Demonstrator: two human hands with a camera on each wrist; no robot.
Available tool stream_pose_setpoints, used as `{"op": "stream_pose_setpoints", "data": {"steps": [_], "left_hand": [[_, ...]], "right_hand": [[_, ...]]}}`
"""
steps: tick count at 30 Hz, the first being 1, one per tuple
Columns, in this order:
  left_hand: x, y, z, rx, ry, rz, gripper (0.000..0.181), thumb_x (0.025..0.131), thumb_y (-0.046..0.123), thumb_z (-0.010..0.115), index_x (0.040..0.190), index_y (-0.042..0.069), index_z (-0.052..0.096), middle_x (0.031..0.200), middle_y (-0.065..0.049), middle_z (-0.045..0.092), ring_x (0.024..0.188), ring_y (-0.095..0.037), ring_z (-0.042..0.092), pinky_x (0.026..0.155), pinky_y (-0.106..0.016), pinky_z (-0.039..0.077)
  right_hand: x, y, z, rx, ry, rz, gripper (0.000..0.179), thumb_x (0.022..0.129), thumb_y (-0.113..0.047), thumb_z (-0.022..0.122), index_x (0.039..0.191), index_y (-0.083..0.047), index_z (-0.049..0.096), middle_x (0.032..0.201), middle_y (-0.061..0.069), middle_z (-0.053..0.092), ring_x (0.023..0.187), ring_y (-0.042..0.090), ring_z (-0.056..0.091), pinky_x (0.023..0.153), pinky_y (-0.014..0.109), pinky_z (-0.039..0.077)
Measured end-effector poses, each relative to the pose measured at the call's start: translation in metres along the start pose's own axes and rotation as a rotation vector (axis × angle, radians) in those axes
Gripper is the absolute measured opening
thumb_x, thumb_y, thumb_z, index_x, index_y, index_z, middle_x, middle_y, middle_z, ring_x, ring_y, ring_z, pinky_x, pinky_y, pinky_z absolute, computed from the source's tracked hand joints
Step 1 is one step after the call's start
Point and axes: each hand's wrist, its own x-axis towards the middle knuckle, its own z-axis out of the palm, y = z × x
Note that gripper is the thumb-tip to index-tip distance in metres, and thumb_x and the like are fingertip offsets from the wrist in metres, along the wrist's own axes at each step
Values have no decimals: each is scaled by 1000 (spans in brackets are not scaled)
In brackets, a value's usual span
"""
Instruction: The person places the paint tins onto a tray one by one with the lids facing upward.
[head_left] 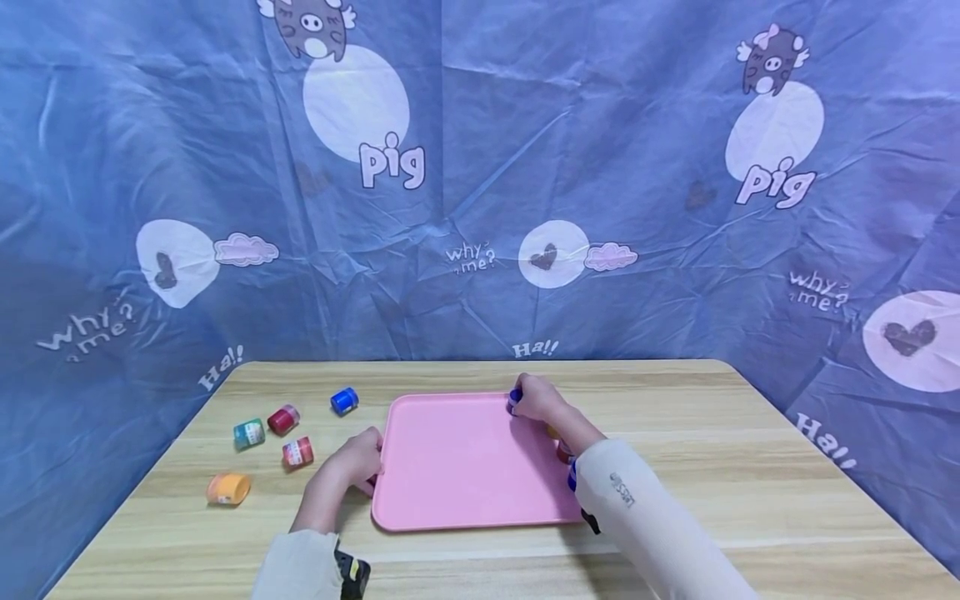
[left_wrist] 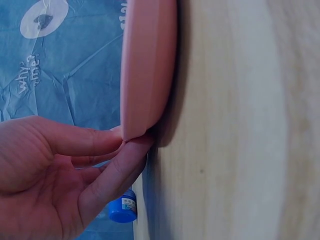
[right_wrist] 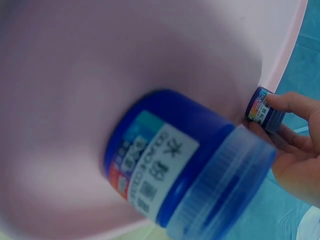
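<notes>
A pink tray (head_left: 472, 462) lies on the wooden table. At its left side, my left hand (head_left: 352, 462) pinches the rim (left_wrist: 142, 75) between thumb and fingers. My right hand (head_left: 542, 398) reaches to the far right corner and holds a small dark blue paint jar (right_wrist: 260, 107) between thumb and fingertips. Large in the right wrist view is a blue paint jar (right_wrist: 160, 155) with a clear ribbed lid, lying against the tray. In the head view, a yellow jar (head_left: 553, 432), a red jar (head_left: 564, 452) and that blue one line the tray's right side, partly hidden by my right arm.
Left of the tray lie several more jars: blue (head_left: 344, 402), dark red (head_left: 284, 419), green (head_left: 249, 433), light red (head_left: 297, 452) and orange (head_left: 228, 489). A blue printed cloth (head_left: 480, 183) hangs behind and beside the table (head_left: 675, 400).
</notes>
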Motion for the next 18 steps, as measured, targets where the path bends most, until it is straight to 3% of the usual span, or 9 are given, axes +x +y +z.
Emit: {"op": "stream_pose_setpoints", "data": {"steps": [5, 10, 13, 18], "left_hand": [[0, -1, 0, -6, 3, -9, 19, 76, -18, 42, 94, -12, 42, 74, -19, 50, 61, -28, 58, 53, -36, 55], [1, -1, 1, -20, 1, -16, 20, 75, -18, 42, 94, -11, 43, 74, -19, 50, 60, -28, 58, 53, -36, 55], [1, -1, 1, -28, -5, -18, 20, 75, -19, 42, 94, -11, 42, 74, -19, 50, 61, -28, 58, 53, -37, 55], [2, -2, -1, -36, -13, -22, 23, 74, -20, 42, 96, -13, 42, 76, -20, 50, 63, -29, 58, 55, -37, 55]], "right_hand": [[1, 0, 0, -5, -2, -3, 28, 77, -7, 72, 98, 1, 56, 85, 11, 57, 78, 23, 54, 71, 34, 50], [-4, 3, -11, -30, 4, -99, 40, 72, -7, 74, 105, 5, 55, 91, 14, 61, 84, 27, 57, 76, 36, 49], [-6, 8, -27, 33, -1, -152, 43, 70, -4, 71, 108, 8, 54, 96, 19, 61, 88, 30, 58, 78, 38, 49], [-11, 24, -53, 133, 14, -162, 33, 74, -1, 66, 104, 9, 55, 96, 22, 61, 87, 31, 59, 73, 37, 51]]}}
